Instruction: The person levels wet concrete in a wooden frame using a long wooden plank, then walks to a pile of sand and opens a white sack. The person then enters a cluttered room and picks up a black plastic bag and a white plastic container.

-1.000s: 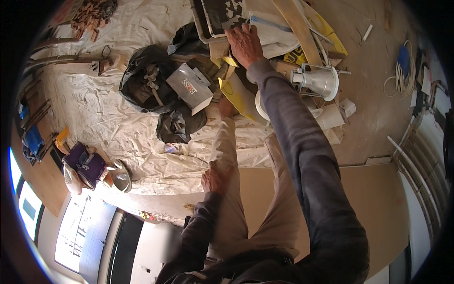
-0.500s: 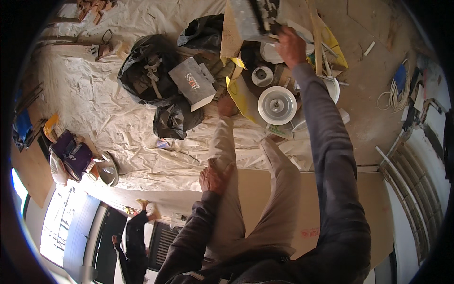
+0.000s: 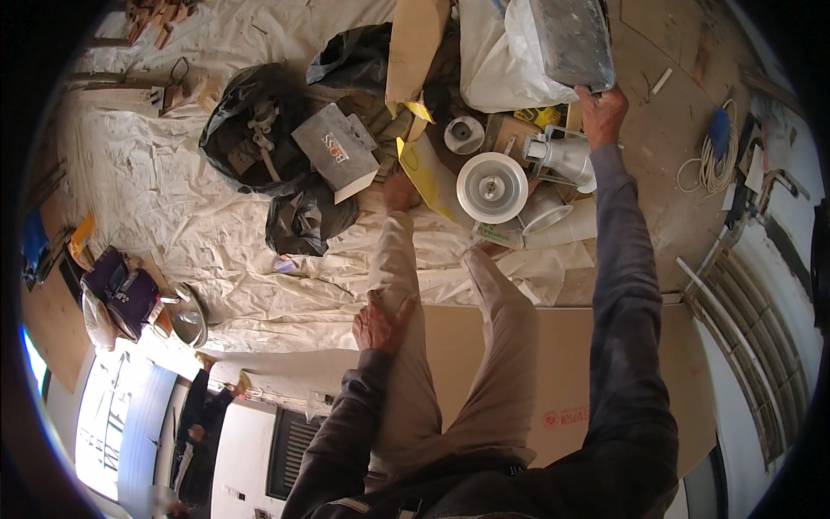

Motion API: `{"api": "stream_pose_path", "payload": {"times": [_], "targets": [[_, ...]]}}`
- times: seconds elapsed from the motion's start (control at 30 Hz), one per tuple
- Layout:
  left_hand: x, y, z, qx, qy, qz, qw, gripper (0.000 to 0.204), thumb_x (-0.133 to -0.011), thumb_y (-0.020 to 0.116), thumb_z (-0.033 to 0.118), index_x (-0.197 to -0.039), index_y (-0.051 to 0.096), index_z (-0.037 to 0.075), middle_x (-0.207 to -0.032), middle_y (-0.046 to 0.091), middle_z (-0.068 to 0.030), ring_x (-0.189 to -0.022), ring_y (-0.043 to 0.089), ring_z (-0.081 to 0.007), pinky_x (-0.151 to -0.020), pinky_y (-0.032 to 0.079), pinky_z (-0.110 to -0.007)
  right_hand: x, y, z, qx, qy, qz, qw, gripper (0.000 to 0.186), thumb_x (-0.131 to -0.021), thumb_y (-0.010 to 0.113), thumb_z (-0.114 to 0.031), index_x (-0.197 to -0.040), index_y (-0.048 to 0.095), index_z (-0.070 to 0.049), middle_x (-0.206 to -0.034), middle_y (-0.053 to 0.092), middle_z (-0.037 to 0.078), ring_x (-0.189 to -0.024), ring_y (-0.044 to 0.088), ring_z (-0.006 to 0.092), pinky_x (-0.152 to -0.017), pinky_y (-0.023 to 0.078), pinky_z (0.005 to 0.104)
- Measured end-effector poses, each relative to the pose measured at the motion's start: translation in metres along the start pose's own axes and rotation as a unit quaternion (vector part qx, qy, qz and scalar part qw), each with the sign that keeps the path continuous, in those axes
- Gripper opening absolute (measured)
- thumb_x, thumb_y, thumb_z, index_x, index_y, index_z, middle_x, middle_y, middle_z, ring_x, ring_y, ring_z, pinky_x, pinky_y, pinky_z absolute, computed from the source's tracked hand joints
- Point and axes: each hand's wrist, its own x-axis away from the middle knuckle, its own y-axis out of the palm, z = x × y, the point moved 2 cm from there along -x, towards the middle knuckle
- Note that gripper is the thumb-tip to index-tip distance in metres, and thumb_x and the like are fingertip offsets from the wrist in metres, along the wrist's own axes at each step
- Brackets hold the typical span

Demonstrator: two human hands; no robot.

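Observation:
My right hand (image 3: 603, 114), arm stretched forward, grips the near end of a dusty dark-grey box-shaped piece (image 3: 575, 43). It is raised above a cardboard box (image 3: 418, 52) at the top, and its far end runs out of view. Beside it a whitish sack (image 3: 506, 65) covers part of the box. Below lie a round white lamp fitting (image 3: 493, 189), a silver lamp housing (image 3: 566, 158) and a smaller round metal part (image 3: 464, 136). My left hand (image 3: 380, 322) rests on my left knee with its fingers apart, holding nothing.
Black plastic bags (image 3: 311, 212) and a grey printed box (image 3: 337, 149) stand left of the cardboard box on a creased drop cloth (image 3: 156, 199). A coiled cable (image 3: 718, 160) lies at right near a slatted panel (image 3: 752, 372). Another person (image 3: 199, 432) is at lower left.
My right hand has moved right with the dark-grey piece, uncovering the whitish sack and silver lamp housing. My left hand stays on the knee. The other person has shifted left.

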Motion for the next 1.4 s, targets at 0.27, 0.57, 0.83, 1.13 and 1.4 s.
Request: {"api": "stream_pose_path", "payload": {"times": [0.27,0.57,0.83,1.13,1.4], "targets": [[0.001,-0.007,0.005,-0.01,-0.009,-0.022,1.0,0.081,-0.071,0.059,0.064,-0.114,0.047,-0.004,-0.102,0.058,-0.0291,-0.099,0.054,-0.0421,-0.087,0.039,-0.046,0.003,0.001,0.001,0.036,-0.006,-0.01,0.999,0.025,-0.066,0.068,-0.012,-0.086,0.059,-0.001,-0.079,0.063,0.017,-0.075,0.062,0.0339,-0.066,0.048,0.0364],[0.001,0.0,-0.003,-0.021,0.025,0.022,0.999,0.081,-0.07,0.06,0.063,-0.114,0.048,-0.004,-0.098,0.06,-0.0272,-0.093,0.057,-0.0415,-0.083,0.042,-0.046,0.017,0.056,-0.055,0.161,-0.149,-0.093,0.971,0.025,-0.068,0.068,-0.015,-0.09,0.059,-0.006,-0.088,0.057,0.012,-0.086,0.058,0.0321,-0.07,0.049,0.0414],[-0.002,0.0,-0.007,-0.018,0.015,-0.001,1.0,0.082,-0.071,0.06,0.063,-0.116,0.048,-0.004,-0.096,0.06,-0.0262,-0.094,0.056,-0.0394,-0.085,0.041,-0.044,0.025,0.149,-0.075,0.242,-0.244,-0.209,0.915,0.027,-0.069,0.067,-0.014,-0.094,0.06,-0.008,-0.093,0.053,0.007,-0.095,0.053,0.0264,-0.078,0.049,0.038],[-0.003,-0.003,-0.003,-0.027,-0.008,-0.011,1.0,0.085,-0.071,0.058,0.064,-0.119,0.046,-0.005,-0.103,0.058,-0.0272,-0.101,0.052,-0.0409,-0.089,0.038,-0.045,0.093,0.128,-0.105,0.112,-0.183,-0.156,0.964,0.036,-0.066,0.061,-0.004,-0.101,0.057,-0.013,-0.092,0.051,0.006,-0.09,0.05,0.0275,-0.078,0.042,0.0394],[-0.008,-0.007,-0.001,-0.012,0.002,-0.024,1.0,0.085,-0.071,0.058,0.066,-0.118,0.046,-0.004,-0.102,0.059,-0.0272,-0.098,0.055,-0.0409,-0.087,0.04,-0.045,0.12,0.143,-0.013,0.343,-0.142,-0.28,0.885,0.027,-0.079,0.054,-0.012,-0.104,0.063,-0.015,-0.108,0.049,0.009,-0.107,0.043,0.0288,-0.083,0.04,0.0442]]}}
